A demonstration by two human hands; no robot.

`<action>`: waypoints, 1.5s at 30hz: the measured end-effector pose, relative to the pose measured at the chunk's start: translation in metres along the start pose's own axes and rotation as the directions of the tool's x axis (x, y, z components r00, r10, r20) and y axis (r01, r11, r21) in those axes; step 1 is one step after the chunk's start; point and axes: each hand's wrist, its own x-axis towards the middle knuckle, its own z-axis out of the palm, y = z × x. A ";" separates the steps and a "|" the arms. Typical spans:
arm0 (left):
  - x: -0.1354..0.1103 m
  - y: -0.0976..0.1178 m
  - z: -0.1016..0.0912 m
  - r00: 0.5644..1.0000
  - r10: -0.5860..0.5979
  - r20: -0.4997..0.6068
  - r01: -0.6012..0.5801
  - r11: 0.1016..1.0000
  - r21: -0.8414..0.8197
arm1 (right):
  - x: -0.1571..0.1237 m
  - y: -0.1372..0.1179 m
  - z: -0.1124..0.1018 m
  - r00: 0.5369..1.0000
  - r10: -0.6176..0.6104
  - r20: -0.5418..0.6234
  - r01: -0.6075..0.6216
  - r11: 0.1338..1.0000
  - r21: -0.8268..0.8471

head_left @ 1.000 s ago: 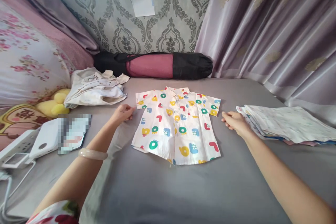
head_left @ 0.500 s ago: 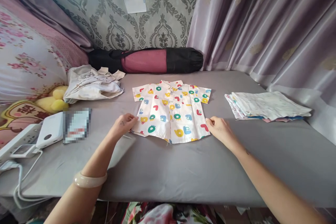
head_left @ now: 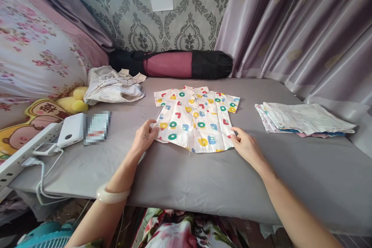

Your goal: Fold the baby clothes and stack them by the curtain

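A child's short-sleeved shirt (head_left: 193, 120), white with a collar and printed with red, yellow, green and blue figures, lies flat with its front up. The hem faces me and the collar points to the wall. At the shirt's lower left side, my left hand (head_left: 144, 136) is closed with its fingers on the edge of the cloth. My right hand (head_left: 246, 145) is closed in the same way at the lower right side and covers that corner of the hem. A loose thread hangs from the hem.
Folded clothes (head_left: 309, 118) are stacked on the grey sheet (head_left: 209, 186) at right. Crumpled white clothes (head_left: 114, 87) lie back left. Nearby are a yellow plush toy (head_left: 72, 100), a white power bank (head_left: 70, 130) and a power strip (head_left: 31, 155) with cables. A black-and-pink rolled bag (head_left: 168, 64) lies along the wall.
The view has swung a little left, so everything sits further right in the picture. Both hands stay at the shirt's lower sides, now slightly further over its edges.
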 end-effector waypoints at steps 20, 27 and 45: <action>0.014 0.049 0.029 0.854 0.478 0.206 -0.520 0.770 0.369 | 0.012 -0.045 -0.003 0.926 -0.372 0.060 0.361 0.829 -0.428; 0.052 0.077 0.080 0.793 0.511 0.331 -0.598 0.756 0.267 | 0.040 -0.068 0.043 0.917 -0.372 0.146 0.399 0.857 -0.326; 0.096 0.049 0.081 0.934 0.338 0.115 -0.348 0.790 0.505 | 0.054 -0.037 0.031 0.891 -0.396 0.221 0.445 0.859 -0.254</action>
